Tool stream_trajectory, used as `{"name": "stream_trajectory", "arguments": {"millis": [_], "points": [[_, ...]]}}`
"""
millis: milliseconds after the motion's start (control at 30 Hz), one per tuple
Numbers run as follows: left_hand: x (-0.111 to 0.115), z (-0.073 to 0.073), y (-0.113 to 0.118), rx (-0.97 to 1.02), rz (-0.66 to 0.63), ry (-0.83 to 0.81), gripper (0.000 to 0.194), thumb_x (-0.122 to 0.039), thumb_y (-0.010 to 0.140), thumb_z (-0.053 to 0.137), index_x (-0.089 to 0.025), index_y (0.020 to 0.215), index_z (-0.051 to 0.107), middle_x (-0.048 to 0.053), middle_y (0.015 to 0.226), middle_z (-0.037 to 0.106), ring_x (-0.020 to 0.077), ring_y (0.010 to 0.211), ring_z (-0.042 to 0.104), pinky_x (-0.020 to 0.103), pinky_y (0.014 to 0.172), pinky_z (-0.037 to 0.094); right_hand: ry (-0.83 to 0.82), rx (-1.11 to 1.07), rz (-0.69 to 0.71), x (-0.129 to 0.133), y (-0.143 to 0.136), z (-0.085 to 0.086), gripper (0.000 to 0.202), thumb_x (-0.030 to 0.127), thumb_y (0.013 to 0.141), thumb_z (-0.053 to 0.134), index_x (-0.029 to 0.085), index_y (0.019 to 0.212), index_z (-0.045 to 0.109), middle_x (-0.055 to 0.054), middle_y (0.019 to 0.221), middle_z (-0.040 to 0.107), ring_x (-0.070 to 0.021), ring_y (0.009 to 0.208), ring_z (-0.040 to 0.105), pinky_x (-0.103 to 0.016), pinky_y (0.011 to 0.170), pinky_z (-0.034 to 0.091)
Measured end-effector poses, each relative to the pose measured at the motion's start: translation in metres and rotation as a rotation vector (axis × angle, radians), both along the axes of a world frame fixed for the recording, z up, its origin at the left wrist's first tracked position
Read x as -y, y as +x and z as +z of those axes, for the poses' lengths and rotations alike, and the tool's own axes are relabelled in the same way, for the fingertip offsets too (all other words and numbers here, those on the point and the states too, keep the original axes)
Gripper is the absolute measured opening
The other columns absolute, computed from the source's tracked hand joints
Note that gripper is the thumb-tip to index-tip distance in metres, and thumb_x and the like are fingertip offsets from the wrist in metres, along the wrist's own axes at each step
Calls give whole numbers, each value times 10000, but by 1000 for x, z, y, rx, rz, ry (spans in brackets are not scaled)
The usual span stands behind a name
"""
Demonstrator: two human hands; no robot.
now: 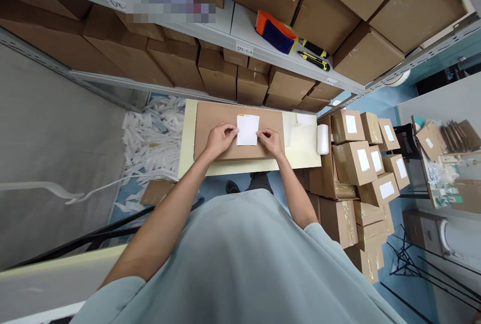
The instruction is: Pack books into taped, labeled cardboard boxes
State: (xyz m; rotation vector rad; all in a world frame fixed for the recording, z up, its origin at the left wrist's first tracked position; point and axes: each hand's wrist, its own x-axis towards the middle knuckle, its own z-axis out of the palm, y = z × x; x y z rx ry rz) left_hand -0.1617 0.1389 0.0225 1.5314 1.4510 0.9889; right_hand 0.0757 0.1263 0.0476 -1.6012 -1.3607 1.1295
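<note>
A white paper label (247,130) with a small yellow mark at its top left corner lies over a flat brown cardboard box (210,113). My left hand (221,139) pinches the label's left edge between thumb and fingers. On the opposite side, my right hand (271,141) pinches its right edge. Both hands are just above or resting on the cardboard; I cannot tell which. The box sits on a pale yellow table (304,156). To its right lie translucent sheets (286,129) and another white slip (304,119).
A white roll (322,139) stands at the table's right end, beside stacked, labelled cartons (353,164). Shelves (210,31) of boxes rise behind, holding a tape dispenser (276,33) and yellow-black cutters (314,58). Crumpled white strips (150,138) cover the floor at left.
</note>
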Motion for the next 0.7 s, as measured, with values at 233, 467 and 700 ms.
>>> {"name": "stream_trajectory", "arguments": {"millis": [233,467,700], "points": [[4,3,0,2,-3,15,255,-471,926,670,-228,901,744,116,1075,807,290,1039,732,428,1045,581,54,71,-6,4,0,-5,299,513,948,786,224,878,820,-79,1051,857,-255,1068,757,-393,1051,579],[8,3,0,-5,-14,40,249,-454,958,650,-223,924,735,115,1080,795,279,1049,731,423,1048,570,127,114,3,9,-1,-7,275,482,984,761,230,888,812,-77,1038,837,-260,1099,725,-402,1092,535],[12,5,2,-23,-8,50,196,-400,973,647,-226,930,729,113,1098,782,277,1063,715,428,1059,564,123,162,10,13,0,-4,256,466,999,768,239,892,814,-75,1058,834,-259,1131,707,-391,1106,516]]}}
